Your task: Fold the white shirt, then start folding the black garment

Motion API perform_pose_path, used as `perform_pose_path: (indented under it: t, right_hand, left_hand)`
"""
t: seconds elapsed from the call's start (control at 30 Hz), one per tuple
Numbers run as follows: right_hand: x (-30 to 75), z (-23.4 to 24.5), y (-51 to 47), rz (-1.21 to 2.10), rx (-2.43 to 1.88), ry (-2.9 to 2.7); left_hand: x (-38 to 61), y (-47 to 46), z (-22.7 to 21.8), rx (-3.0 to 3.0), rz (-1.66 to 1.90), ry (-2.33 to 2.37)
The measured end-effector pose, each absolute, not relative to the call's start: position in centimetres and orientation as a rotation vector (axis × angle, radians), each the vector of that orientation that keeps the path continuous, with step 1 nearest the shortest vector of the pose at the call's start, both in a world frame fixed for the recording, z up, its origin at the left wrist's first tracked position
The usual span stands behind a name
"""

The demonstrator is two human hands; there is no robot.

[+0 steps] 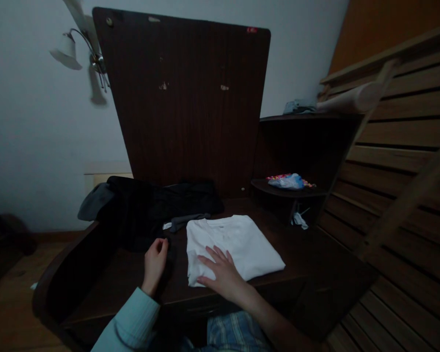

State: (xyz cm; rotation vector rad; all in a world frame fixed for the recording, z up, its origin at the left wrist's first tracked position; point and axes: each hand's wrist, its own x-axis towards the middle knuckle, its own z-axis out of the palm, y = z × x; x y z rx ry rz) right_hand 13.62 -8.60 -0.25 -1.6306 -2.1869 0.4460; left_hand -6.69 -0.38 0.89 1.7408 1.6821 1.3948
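A white T-shirt (242, 244), folded into a neat flat shape with its neckline toward the back, lies on the dark wooden desk (297, 264). My right hand (222, 274) rests on the shirt's left front part, palm down with fingers spread. Left of the shirt, apart from it, is my left hand (156, 261). Its fingers are curled in with the tips together, and nothing shows in them. Just behind that hand begins a heap of black clothes (139, 205).
A grey piece of cloth (188, 221) lies behind the shirt. A tall dark panel (190, 98) closes off the desk's back. At right, a corner shelf (289, 190) bears a plastic bag (288, 182), and wooden slats (396, 195) lean beside it. A wall lamp (68, 51) hangs upper left.
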Motion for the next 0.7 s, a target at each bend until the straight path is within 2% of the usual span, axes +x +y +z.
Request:
perform_pose_path:
  t: [0.3,0.5,0.7]
  right_hand:
    - [23.7,1.6,-5.7,0.103,-2.007,-2.081]
    - [21.9,0.3,-6.1,0.024,-2.265,-1.889]
    - [21.8,-0.2,-5.4,-0.004,-2.316,-1.849]
  left_hand:
    - [-6.2,-0.8,1.4,1.832,1.347,1.661]
    - [-6.4,-0.5,1.0,1.834,1.358,1.675]
    - [-6.2,-0.8,1.2,1.876,1.337,1.652]
